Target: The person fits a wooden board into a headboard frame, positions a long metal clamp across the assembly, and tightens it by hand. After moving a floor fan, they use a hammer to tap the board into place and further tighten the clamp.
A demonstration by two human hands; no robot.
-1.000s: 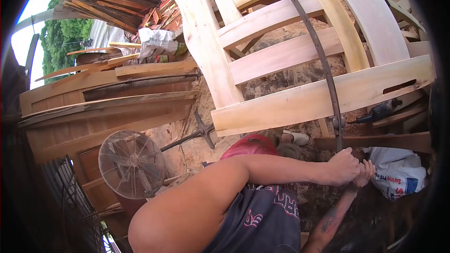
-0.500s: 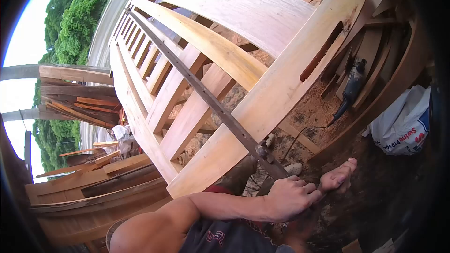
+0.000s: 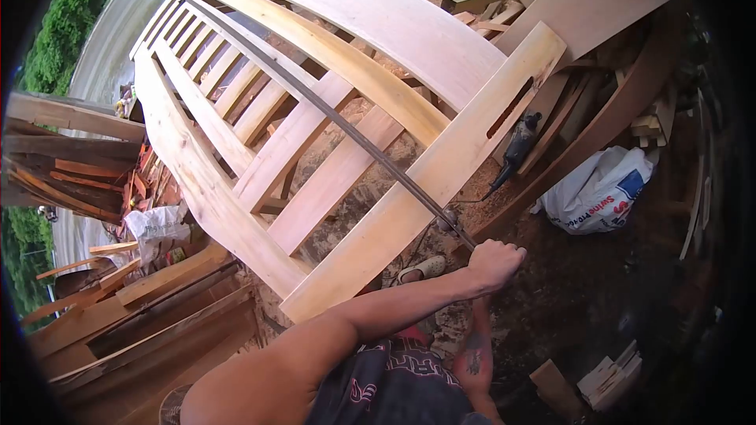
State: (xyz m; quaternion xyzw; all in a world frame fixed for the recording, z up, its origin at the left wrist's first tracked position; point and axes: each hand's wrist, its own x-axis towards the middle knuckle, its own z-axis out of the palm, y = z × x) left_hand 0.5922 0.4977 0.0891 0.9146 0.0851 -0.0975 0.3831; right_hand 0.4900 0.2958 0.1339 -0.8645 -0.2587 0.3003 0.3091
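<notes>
A long dark metal bar [image 3: 346, 126] lies diagonally across a pale slatted wooden frame [image 3: 315, 114]. My left hand [image 3: 497, 264] is closed around its near end, beyond the frame's edge. A small metal fitting [image 3: 446, 221] sits on the bar between that hand and the near wide board [image 3: 370, 248]. This board has a long slot near its upper right end. My right forearm [image 3: 475, 358] reaches up beneath my left wrist; my right hand is hidden behind the left hand and wrist.
A corded power tool [image 3: 520, 145] lies right of the slotted board, beside curved wood pieces. Farther right is a white printed sack [image 3: 594, 193]. Stacked planks [image 3: 157, 307] stand at lower left, and offcuts [image 3: 610, 382] lie at lower right. A shoe [image 3: 424, 269] shows under the frame.
The bar has turned so its narrow side faces up, and its row of holes no longer shows. My left hand is higher. My right hand has gone out of sight. The view has shifted.
</notes>
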